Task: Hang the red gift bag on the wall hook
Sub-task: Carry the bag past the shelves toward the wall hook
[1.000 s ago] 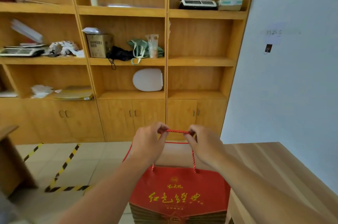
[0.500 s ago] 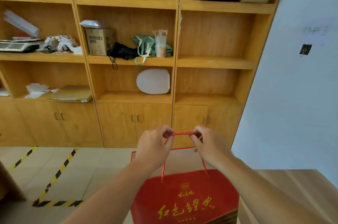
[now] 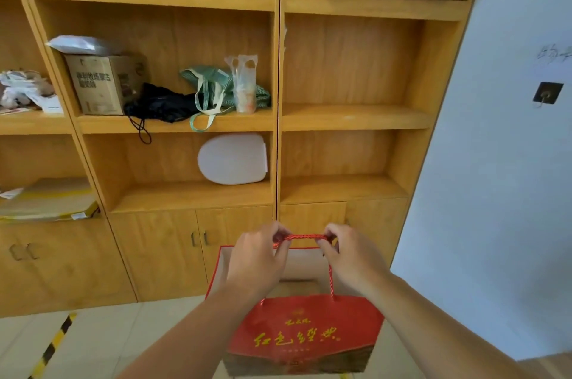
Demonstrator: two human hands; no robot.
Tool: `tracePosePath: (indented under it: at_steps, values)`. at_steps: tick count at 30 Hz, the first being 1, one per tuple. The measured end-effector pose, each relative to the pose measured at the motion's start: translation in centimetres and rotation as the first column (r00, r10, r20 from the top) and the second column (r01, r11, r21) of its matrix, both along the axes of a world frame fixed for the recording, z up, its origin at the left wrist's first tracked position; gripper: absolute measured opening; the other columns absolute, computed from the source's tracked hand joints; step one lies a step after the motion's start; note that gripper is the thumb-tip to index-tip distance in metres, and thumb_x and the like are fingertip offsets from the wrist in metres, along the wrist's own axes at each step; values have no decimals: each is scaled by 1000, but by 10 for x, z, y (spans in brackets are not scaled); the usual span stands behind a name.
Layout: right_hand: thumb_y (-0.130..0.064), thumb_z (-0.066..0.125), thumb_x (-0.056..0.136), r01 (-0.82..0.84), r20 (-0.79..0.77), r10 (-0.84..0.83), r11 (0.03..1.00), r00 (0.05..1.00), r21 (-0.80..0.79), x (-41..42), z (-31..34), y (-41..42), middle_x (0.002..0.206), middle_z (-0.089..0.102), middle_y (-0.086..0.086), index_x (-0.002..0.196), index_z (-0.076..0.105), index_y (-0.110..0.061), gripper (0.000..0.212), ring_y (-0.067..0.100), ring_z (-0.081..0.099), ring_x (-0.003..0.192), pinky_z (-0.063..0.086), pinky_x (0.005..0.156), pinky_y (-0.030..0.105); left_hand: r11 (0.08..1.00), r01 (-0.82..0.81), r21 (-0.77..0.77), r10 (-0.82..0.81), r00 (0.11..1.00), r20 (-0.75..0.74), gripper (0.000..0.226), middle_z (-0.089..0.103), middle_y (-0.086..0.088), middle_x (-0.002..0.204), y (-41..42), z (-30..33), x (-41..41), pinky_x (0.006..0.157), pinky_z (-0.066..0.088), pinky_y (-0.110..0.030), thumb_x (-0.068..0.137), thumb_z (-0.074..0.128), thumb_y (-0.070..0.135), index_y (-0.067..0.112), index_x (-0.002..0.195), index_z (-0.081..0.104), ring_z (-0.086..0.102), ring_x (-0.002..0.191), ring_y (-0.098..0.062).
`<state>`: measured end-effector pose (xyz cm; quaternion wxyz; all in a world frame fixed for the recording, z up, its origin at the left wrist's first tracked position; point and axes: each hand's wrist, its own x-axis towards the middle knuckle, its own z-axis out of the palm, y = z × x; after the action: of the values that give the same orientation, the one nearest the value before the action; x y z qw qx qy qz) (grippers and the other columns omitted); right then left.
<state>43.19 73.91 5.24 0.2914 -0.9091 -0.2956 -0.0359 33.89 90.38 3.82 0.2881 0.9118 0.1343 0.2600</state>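
The red gift bag (image 3: pixel 305 332) with gold lettering hangs in the air low in the middle, its mouth open. My left hand (image 3: pixel 258 258) and my right hand (image 3: pixel 351 255) each pinch one end of its red rope handle (image 3: pixel 305 237), which is stretched level between them. The wall hook (image 3: pixel 547 93), a small dark square plate with a metal hook, sits on the pale wall at the far right, well above and to the right of both hands.
A wooden shelving unit (image 3: pixel 278 118) fills the back, holding a cardboard box (image 3: pixel 103 84), bags, a white toilet seat lid (image 3: pixel 232 159) and boxes on top. Cabinet doors lie below. Yellow-black floor tape (image 3: pixel 51 347) runs at lower left. A wooden surface corner shows at lower right.
The view has moved closer to the shelves and wall. The bag has lifted off the wooden table and hangs free. The hook now appears larger and further right.
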Motion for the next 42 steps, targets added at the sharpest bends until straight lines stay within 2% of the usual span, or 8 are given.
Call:
tracePosePath:
  at_steps: [4,15,20,25,30,33,37,42]
  values:
    - [-33,59,102,-5,4,5,1000,1000,22,69,-4,33,58,45,-7,92,68,-16,21,6,39,50,22,47,26,1000,-7,16,8,1000,-3,10,72,17,93,35,-6,75,65,44,-7,95,67,29,32,103,71,67,88,1]
    - [-34,63,99,-3,-3,3,1000,1000,8,222,-1,107,58,50,-11,88,65,-24,15,1,48,52,30,50,16,1000,25,18,-24,997,-78,11,71,18,95,113,-7,228,70,51,-14,94,66,30,34,103,71,65,88,1]
    - [-37,62,98,70,-8,-70,998,998,-2,271,-9,126,62,54,-8,86,67,-21,20,13,55,64,36,55,30,994,105,21,-104,992,-67,8,71,18,93,141,-16,289,66,42,-6,93,68,30,33,99,71,65,87,2]
    - [-40,59,97,191,-33,-192,981,981,-29,317,-20,129,66,57,-8,84,64,-21,24,16,62,72,47,63,39,965,260,-12,-261,965,-40,9,71,19,91,159,-28,362,77,58,-29,90,71,26,32,96,72,67,88,2]
    - [-37,60,98,358,-54,-359,933,932,-21,355,-27,132,62,52,-12,80,57,-31,19,8,51,61,36,55,24,884,466,30,-464,884,-48,7,70,23,88,174,-32,444,75,56,-27,90,71,28,35,93,71,66,87,4]
    - [-35,60,97,498,-118,-494,867,862,9,373,-29,126,78,71,-6,84,65,-22,19,14,64,74,53,70,34,816,579,11,-577,815,-54,8,71,23,88,164,-30,492,72,52,-20,89,72,26,35,90,72,66,87,4]
    - [-35,66,93,659,-157,-647,752,746,30,389,-26,97,80,72,-7,82,67,-26,14,11,65,76,57,78,38,724,689,-37,-690,724,-31,3,72,18,87,130,-25,540,76,56,-35,87,72,30,32,88,71,67,87,-2]
    - [-29,72,93,776,-130,-765,623,631,97,401,-7,42,71,62,-13,73,59,-35,25,5,57,66,48,66,25,585,811,-18,-810,585,38,12,70,22,87,66,-9,584,73,50,-18,88,76,23,34,88,71,66,86,-1]
